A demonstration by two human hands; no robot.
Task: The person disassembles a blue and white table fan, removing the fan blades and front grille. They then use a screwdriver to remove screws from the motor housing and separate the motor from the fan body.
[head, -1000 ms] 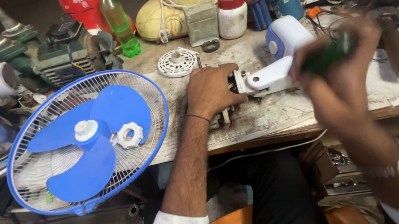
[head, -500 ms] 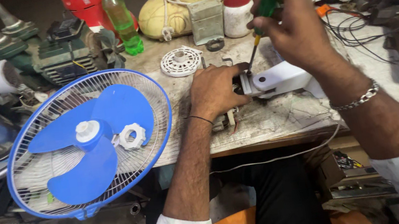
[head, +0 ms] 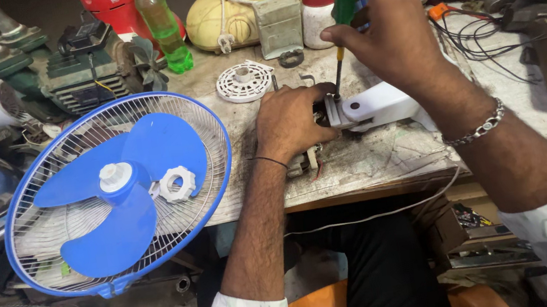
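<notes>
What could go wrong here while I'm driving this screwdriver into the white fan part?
The screwdriver tip sits right beside the left hand bracing the white fan housing; a slip could jab those fingers. The blue fan blade and grille overhang the bench edge near the left forearm, so a nudge might tip them off. The loose white nut resting on the grille could roll away and get lost.
</notes>
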